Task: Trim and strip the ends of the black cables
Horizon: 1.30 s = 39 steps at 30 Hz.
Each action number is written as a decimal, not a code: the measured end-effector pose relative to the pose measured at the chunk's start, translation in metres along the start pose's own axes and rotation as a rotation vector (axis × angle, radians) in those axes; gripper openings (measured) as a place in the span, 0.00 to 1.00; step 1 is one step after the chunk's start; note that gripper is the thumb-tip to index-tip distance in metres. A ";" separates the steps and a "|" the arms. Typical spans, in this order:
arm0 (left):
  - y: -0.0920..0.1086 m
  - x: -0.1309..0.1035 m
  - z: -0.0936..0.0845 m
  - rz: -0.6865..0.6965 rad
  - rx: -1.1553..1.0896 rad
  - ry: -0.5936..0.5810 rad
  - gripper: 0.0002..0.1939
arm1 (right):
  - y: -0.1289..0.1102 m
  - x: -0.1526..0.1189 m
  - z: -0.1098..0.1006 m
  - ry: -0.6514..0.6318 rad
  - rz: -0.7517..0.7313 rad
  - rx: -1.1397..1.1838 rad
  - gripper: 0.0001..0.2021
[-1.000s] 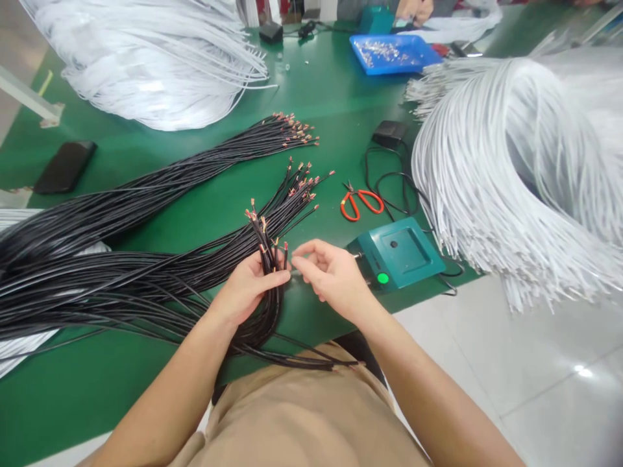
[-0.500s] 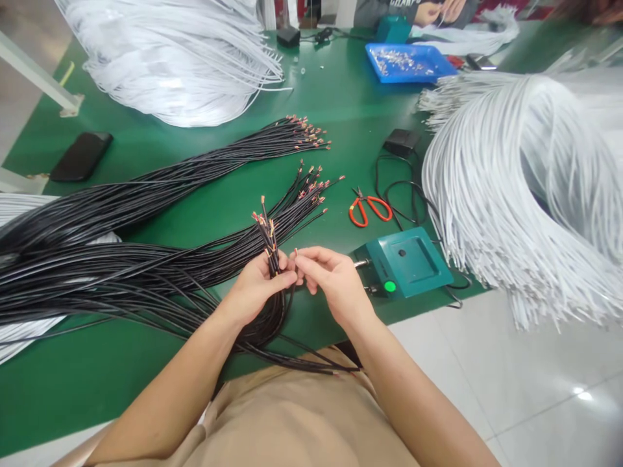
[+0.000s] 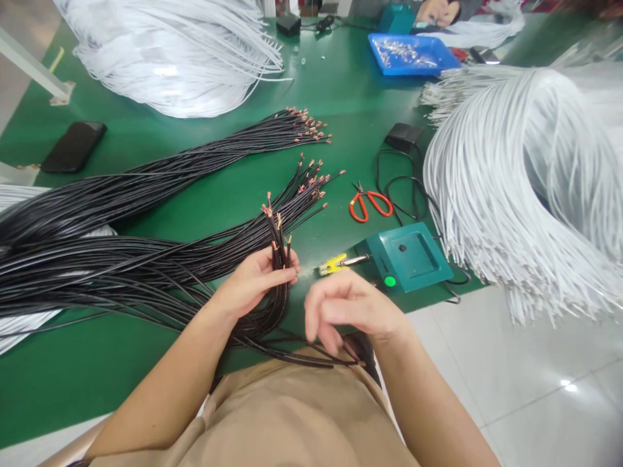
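Observation:
My left hand (image 3: 260,280) is wrapped round a bunch of black cables (image 3: 279,259). Their stripped ends, with small red and yellow wires, stand up above my fingers, and the cables bend down in a loop below. My right hand (image 3: 335,318) is apart from the bunch, to its right, fingers loosely bent and spread with nothing visible in them. Below it, near my lap, lie a few more cable ends (image 3: 316,362). Just beyond the right hand, a yellow clip (image 3: 333,264) sits on a metal prong of a teal box (image 3: 413,256) with a green round spot.
Red-handled snips (image 3: 370,204) and a black adapter (image 3: 403,136) with its cord lie behind the box. Two black cable bundles (image 3: 195,165) stretch left. White cable heaps (image 3: 487,175) stand right and back left. A blue tray (image 3: 413,55), a phone (image 3: 74,147) and another person's hands (image 3: 438,11) are farther off.
My right hand has let go of a cable end beside the bunch and moved right and down towards my lap. The yellow clip now shows. My left hand keeps its hold.

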<state>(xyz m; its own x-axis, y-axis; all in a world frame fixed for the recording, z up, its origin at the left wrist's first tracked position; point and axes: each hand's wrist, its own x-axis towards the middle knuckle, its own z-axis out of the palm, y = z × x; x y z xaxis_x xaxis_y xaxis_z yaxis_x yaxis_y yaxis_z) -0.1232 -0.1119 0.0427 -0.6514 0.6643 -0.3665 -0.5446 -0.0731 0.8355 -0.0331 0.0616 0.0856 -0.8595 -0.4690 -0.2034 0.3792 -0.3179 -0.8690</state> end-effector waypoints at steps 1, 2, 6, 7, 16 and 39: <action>0.000 0.000 0.000 -0.013 -0.008 0.019 0.14 | -0.003 -0.003 -0.001 -0.085 0.056 -0.023 0.20; -0.001 0.000 0.000 -0.016 -0.009 0.033 0.15 | -0.005 -0.004 -0.002 -0.080 0.084 -0.068 0.21; -0.003 0.000 0.000 0.029 0.041 0.008 0.14 | -0.006 0.012 0.001 0.527 -0.062 -0.253 0.15; -0.004 0.000 0.000 0.037 0.052 -0.011 0.13 | -0.005 0.017 0.002 0.632 -0.097 -0.259 0.13; -0.006 0.000 0.002 0.063 0.057 -0.112 0.11 | 0.011 0.039 0.007 0.671 -0.158 -0.091 0.13; 0.004 -0.002 -0.008 -0.007 -0.028 -0.099 0.18 | 0.002 -0.001 -0.009 0.050 0.088 -0.056 0.34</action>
<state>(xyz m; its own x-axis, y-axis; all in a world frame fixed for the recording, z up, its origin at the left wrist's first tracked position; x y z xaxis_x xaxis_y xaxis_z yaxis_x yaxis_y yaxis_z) -0.1283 -0.1198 0.0438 -0.5933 0.7348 -0.3288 -0.5642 -0.0881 0.8209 -0.0348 0.0694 0.0801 -0.8399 -0.4513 -0.3014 0.4356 -0.2295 -0.8704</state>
